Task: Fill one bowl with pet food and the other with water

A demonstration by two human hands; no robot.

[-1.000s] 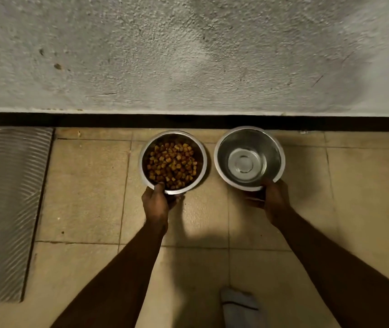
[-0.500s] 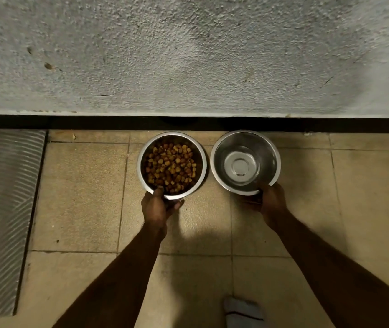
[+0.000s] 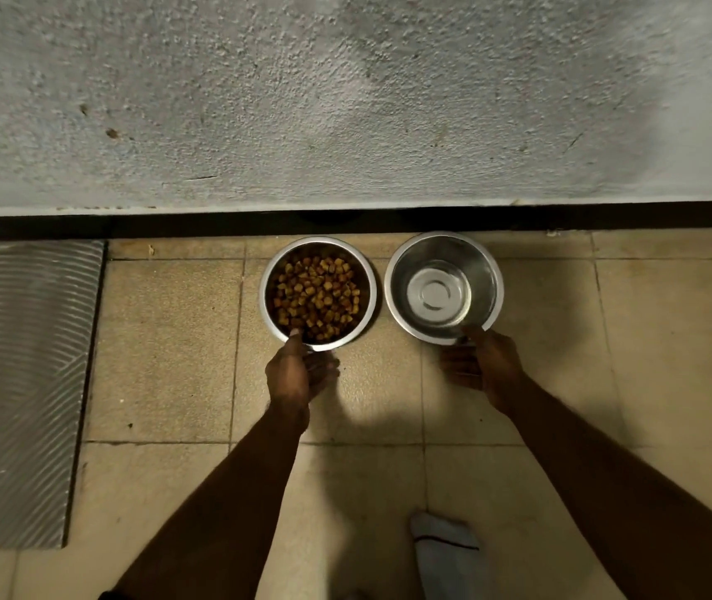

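Note:
Two steel bowls stand side by side on the tiled floor near the wall. The left bowl (image 3: 271,270) holds brown pet food kibble (image 3: 317,292). The right bowl (image 3: 486,262) holds clear water over its shiny bottom. My left hand (image 3: 298,374) grips the near rim of the food bowl, thumb over the edge. My right hand (image 3: 481,363) grips the near rim of the water bowl, thumb on the rim and fingers beneath it.
A rough grey wall (image 3: 345,101) with a black skirting strip (image 3: 605,216) rises right behind the bowls. A ribbed grey mat (image 3: 16,383) lies on the floor at the left. My socked foot (image 3: 445,552) shows at the bottom.
Both bowls have slid a little farther toward the wall with my hands on their rims. The water bowl has moved closer to the food bowl.

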